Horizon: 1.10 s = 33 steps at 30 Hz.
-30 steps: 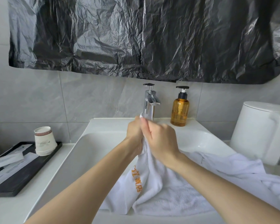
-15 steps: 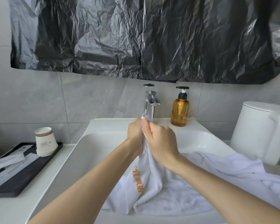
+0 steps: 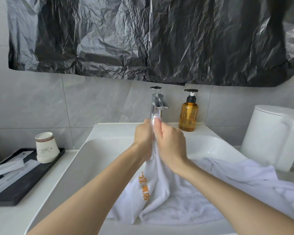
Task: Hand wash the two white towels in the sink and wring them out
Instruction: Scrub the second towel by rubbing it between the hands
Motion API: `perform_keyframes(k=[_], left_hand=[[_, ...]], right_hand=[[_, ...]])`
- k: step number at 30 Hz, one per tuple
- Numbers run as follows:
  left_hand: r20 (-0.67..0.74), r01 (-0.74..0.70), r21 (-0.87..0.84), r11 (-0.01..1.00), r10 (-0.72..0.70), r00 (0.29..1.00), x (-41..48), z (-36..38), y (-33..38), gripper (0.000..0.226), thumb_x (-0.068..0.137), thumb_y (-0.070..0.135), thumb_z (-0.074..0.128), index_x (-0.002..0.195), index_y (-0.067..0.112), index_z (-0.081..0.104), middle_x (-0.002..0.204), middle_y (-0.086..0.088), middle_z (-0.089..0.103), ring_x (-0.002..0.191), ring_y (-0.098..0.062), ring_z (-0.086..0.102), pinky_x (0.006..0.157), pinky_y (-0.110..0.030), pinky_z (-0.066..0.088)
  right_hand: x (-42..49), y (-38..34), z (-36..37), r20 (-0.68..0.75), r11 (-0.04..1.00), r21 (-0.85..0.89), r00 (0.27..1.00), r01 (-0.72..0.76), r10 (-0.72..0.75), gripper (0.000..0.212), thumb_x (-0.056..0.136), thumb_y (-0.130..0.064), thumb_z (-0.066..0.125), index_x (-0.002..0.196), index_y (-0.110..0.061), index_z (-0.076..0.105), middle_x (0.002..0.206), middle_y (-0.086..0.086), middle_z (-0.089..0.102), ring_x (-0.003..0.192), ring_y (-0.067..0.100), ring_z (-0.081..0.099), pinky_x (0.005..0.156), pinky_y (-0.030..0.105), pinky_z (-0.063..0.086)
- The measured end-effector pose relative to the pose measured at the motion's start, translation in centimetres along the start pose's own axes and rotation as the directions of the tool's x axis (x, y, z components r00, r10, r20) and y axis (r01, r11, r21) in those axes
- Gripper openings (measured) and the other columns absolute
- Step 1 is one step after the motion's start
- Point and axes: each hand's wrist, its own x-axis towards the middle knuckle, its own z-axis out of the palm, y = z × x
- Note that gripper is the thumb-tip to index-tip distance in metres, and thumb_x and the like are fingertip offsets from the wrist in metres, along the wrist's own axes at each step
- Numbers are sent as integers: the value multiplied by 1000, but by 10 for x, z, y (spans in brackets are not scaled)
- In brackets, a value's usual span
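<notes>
Left hand [image 3: 143,138] and right hand [image 3: 171,143], pressed together, grip the bunched towel [image 3: 168,197]; its tail below them lies across the sink [image 3: 109,131] rim and could drip water outside.

Legible text: orange chars on one white towel; the rest is too small.

Three orange Chinese chars [image 3: 144,187] run top to bottom down a hanging fold of the white towel [image 3: 168,209], over the sink [image 3: 98,160] towards its near rim. The lower two look like 酒店 and the top one approx 宜, but it's creased, so not sure. On the counter's left side, a stack of paper cups [image 3: 47,148] at the far right corner of the black tray [image 3: 24,189] has a small dark logo w/ a tiny print line, unreadable. The white packets [image 3: 7,168] on the same tray carry faint grey print, also illegible.
</notes>
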Motion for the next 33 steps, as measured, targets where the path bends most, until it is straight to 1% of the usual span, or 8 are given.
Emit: perform_keyframes(k=[3, 8, 13, 18, 22, 25, 29, 33], left_hand=[[-45, 14, -27, 1000, -15, 999, 2, -7, 4, 37, 97, 21, 46, 61, 14, 45, 56, -1, 47, 51, -17, 44, 49, -24, 32], [-119, -48, 11, 999, 49, 992, 10, -15, 14, 33, 95, 18, 39, 62, 20, 31, 58, 2, 28, 53, -15, 28, 51, -28, 21], [-62, -62, 101, 993, 68, 996, 5, -11, 9, 33, 96, 20, 43, 63, 13, 42, 59, -1, 41, 54, -18, 39, 49, -26, 29], [32, -97, 130, 987, 93, 995, -1, 4, -5, 37, 99, 21, 40, 66, 10, 53, 60, -4, 52, 58, -20, 50, 49, -23, 36], [-29, -89, 142, 986, 94, 995, 9, -3, -4, 34, 99, 18, 43, 66, 11, 51, 63, -4, 53, 65, -23, 49, 50, -26, 36], [73, -15, 46, 999, 12, 997, 2, 1, -7, 34, 99, 22, 42, 70, 10, 56, 64, -5, 57, 58, -19, 55, 51, -23, 40], [-15, -46, 65, 997, 47, 999, 9, -4, -3, 35, 98, 16, 44, 62, 12, 47, 59, -4, 49, 53, -17, 47, 48, -23, 36], [69, -4, 67, 998, -1, 998, 2, 1, -8, 35, 99, 22, 41, 68, 12, 55, 65, -5, 57, 58, -19, 55, 50, -23, 39]], right_hand=[[1, -2, -3, 79, 995, 75, 994, 65, -71, 53, 102, -36, 37, 53, -26, 20, 44, -4, 26, 46, 22, 30, 51, 34, 21], [33, 18, -15, 83, 881, 347, 947, -321, 311, 54, 101, -32, 45, 54, -21, 22, 40, -11, 20, 43, 7, 20, 51, 31, 16], [12, 2, -4, 135, 946, 241, 973, -218, 189, 60, 99, -33, 49, 46, -21, 24, 42, -7, 24, 50, 15, 28, 52, 35, 22], [21, 3, 0, 76, 901, 243, 933, -360, 353, 59, 102, -35, 41, 46, -22, 27, 45, -4, 29, 59, 22, 36, 58, 35, 27], [2, -2, -1, 148, 942, 261, 973, -213, 179, 59, 104, -36, 37, 47, -23, 28, 41, -6, 32, 53, 20, 36, 54, 36, 25], [17, 4, 1, 102, 909, 252, 943, -333, 317, 55, 104, -37, 35, 51, -22, 26, 48, -6, 29, 59, 23, 35, 58, 35, 25], [3, 0, 1, 151, 945, 256, 974, -202, 168, 58, 104, -38, 35, 49, -20, 26, 41, -3, 29, 49, 17, 34, 54, 38, 24], [16, 7, 0, 104, 924, 184, 942, -334, 320, 56, 104, -37, 33, 51, -19, 27, 46, -5, 30, 52, 19, 33, 54, 35, 22]])
